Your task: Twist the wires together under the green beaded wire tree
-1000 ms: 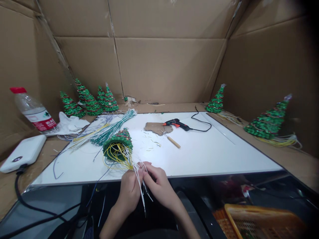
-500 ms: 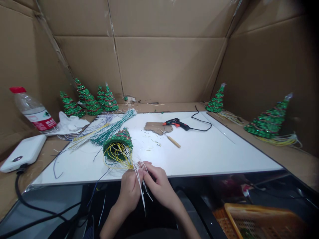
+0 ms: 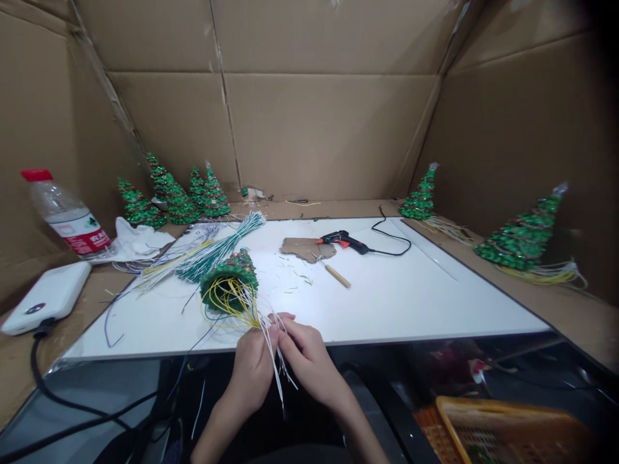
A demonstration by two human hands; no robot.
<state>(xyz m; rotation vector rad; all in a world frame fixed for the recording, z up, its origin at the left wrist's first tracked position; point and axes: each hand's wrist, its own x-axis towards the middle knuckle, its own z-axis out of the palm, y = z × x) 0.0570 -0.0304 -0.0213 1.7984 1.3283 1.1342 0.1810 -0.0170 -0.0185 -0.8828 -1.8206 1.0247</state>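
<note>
A small green Christmas tree [image 3: 236, 265] lies on its side on the white board, its hollow base turned towards me. Yellow and white wires [image 3: 249, 304] spill from that base down to my hands at the board's front edge. My left hand [image 3: 254, 361] is closed on the wires, thumb against the fingers. Beside it, touching, my right hand [image 3: 304, 351] pinches the white wires [image 3: 278, 380], whose loose ends hang below. The fingertips partly hide exactly which strands each hand grips.
Behind the tree lies a bundle of green and white wires [image 3: 222, 248]. A hot glue gun [image 3: 345, 240] rests on a cardboard scrap [image 3: 300, 248], near a wooden-handled tool [image 3: 337, 276]. More trees [image 3: 520, 232] stand at both sides. A bottle [image 3: 72, 219] and white power bank [image 3: 46, 296] are left; an orange basket [image 3: 507, 412] is lower right.
Almost nothing differs. Both hands keep their hold on the wires, and the hanging white ends have shifted very slightly.
</note>
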